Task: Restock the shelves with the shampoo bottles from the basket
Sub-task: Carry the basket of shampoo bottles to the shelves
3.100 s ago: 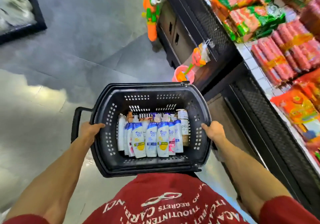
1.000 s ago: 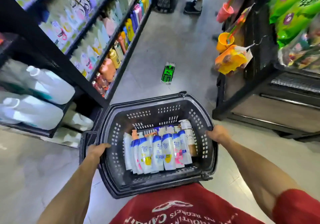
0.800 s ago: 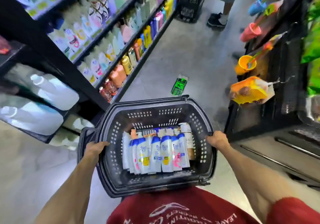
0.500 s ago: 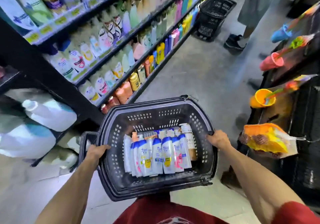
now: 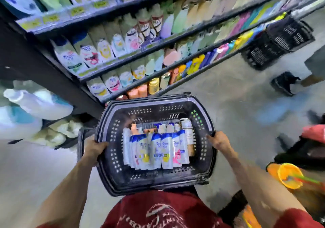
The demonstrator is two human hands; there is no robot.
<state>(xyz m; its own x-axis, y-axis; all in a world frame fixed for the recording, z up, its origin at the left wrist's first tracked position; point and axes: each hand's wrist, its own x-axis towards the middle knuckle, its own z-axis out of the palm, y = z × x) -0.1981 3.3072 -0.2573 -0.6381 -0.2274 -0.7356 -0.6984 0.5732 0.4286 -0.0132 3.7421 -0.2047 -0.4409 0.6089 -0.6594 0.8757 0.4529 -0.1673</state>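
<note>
I carry a black plastic basket [image 5: 112,171] in front of my waist. My left hand [image 5: 94,149] grips its left rim and my right hand [image 5: 218,141] grips its right rim. Inside lie several white and blue shampoo bottles [image 5: 156,150] side by side, with a brown bottle [image 5: 189,139] at the right end. Dark shelves [image 5: 158,44] stocked with rows of shampoo bottles rise on the left and ahead, running away to the upper right. The view is blurred by motion.
Large white jugs [image 5: 35,104] fill a low shelf at far left. Another black basket [image 5: 277,41] stands on the floor at upper right beside a person's shoe [image 5: 283,82]. Orange and pink toy buckets [image 5: 288,175] hang on a rack at right. Grey floor lies between.
I have turned from the snack aisle into the shampoo aisle and moved closer to the shelves, which now fill the upper view. Both hands keep their grip on the basket rims.
</note>
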